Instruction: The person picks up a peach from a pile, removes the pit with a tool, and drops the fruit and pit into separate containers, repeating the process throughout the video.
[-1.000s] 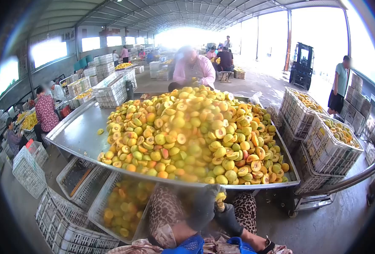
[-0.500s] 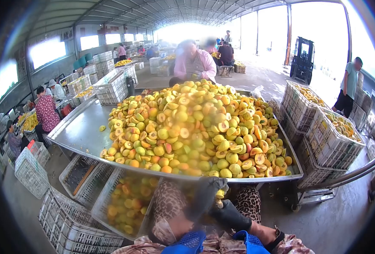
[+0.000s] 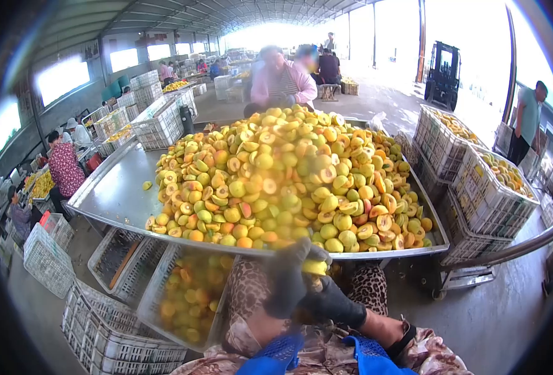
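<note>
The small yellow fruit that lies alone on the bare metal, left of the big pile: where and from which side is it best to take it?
Take the lone fruit by its two opposite sides, coming straight down from above. It lies by itself on the flat table, apart from the pile, so nothing stands in the way. It looks small, so a light pinch probably suffices.

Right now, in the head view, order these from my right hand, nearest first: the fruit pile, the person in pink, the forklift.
1. fruit pile, just ahead on the table.
2. person in pink, across the table.
3. forklift, far back right.
</note>
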